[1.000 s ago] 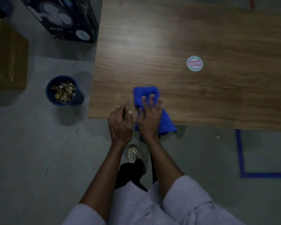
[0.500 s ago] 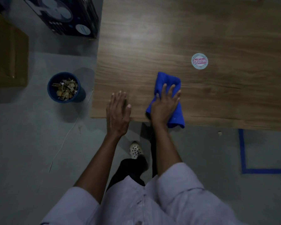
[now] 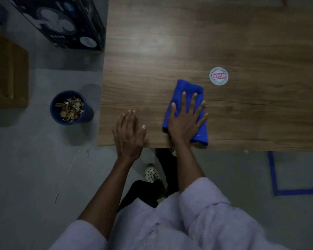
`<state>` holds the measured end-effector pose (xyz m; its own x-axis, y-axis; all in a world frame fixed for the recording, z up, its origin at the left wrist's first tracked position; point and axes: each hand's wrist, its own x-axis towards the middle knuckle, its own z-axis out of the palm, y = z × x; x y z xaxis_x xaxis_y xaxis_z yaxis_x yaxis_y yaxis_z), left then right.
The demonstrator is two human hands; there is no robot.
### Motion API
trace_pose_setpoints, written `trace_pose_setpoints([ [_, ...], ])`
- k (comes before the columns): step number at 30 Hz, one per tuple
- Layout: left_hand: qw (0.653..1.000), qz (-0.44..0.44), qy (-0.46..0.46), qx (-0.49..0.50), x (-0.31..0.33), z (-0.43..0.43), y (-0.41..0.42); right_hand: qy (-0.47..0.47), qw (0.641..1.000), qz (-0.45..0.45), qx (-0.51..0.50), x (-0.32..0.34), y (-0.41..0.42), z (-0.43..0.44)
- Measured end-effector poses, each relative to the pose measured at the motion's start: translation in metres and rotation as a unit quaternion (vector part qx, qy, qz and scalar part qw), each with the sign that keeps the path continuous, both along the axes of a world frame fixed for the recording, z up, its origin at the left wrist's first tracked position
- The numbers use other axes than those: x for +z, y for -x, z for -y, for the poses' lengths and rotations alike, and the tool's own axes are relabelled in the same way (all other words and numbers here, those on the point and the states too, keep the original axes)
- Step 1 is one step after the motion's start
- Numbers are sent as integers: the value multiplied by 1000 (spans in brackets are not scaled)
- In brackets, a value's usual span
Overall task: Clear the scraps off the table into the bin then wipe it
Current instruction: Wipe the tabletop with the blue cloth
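While the left hand [image 3: 128, 136] rests flat on the table [image 3: 242, 42] edge, the right hand [image 3: 185, 121] presses spread fingers on the cloth [image 3: 186, 91], folded lengthwise near-to-far, poking out past the fingertips.

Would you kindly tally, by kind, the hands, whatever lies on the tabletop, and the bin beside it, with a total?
Hands: 2, the left hand and the right hand
Blue cloth: 1
Round sticker: 1
Blue bin holding scraps: 1
Total: 5
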<state>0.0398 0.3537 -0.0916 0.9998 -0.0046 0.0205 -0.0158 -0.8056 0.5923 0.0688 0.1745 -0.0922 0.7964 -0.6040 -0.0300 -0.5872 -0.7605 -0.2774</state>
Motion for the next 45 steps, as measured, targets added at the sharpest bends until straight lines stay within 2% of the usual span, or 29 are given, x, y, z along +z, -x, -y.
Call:
trace_pose_setpoints([
  [1,1000,4,26,-6,1,4,-6,-2,1000,1,23,1,-8,-18],
  [3,996,16,80,-27,8,17,-22,11,977,-2,214,-6,-7,-53],
  [5,994,35,97,-47,15,31,-41,33,907,-3,420,-11,-4,-56],
  [6,993,40,100,-52,18,36,-51,38,887,4,460,-12,-11,-43],
  [7,992,44,103,-54,19,39,-60,43,889,9,455,-11,-21,-26],
  [8,992,44,103,-53,20,42,-67,39,910,9,413,-10,-32,-8],
  [11,996,11,84,-35,19,41,-84,27,973,1,227,-7,-72,38],
  [14,997,-22,78,-20,12,40,-95,25,997,9,67,-3,-92,27],
  [15,996,-26,80,-17,9,40,-100,17,998,15,52,-1,-94,11],
  [16,996,-26,85,-13,7,40,-104,3,996,17,83,-2,-91,-7],
  [18,995,-22,93,-8,4,44,-114,-13,972,15,235,-5,-77,-29],
  [19,995,-16,97,-3,3,47,-119,-34,954,41,295,-3,-74,-25],
  [20,995,-8,103,3,2,50,-125,-63,943,90,314,0,-77,-11],
  [22,993,3,118,16,4,57,-137,-89,946,185,251,5,-89,24],
  [23,992,4,124,21,5,60,-142,-81,958,193,195,7,-93,40],
  [25,991,-2,128,26,7,65,-153,-44,985,141,90,5,-101,69],
  [27,991,-10,129,31,7,67,-166,-19,998,52,30,0,-109,75],
  [29,992,-3,121,26,4,68,-180,-3,998,5,56,-5,-120,56],
  [31,994,8,109,16,1,68,-192,-22,981,10,192,-10,-131,21],
  [33,994,16,104,5,1,70,-202,-38,922,36,385,-12,-134,-11],
  [34,995,18,103,3,2,73,-207,-40,892,44,449,-14,-137,-14],
  [35,995,18,101,2,2,74,-212,-35,878,40,477,-15,-145,-10],
  [36,995,18,97,0,3,75,-218,-19,881,27,472,-15,-155,0],
  [40,998,-17,58,-12,-1,77,-239,36,966,-16,255,-12,-203,65],
  [43,999,-36,37,-15,-3,74,-257,23,993,-24,111,-8,-230,102],
  [45,999,-29,22,-11,-4,70,-268,-11,999,-20,49,-8,-235,89],
])
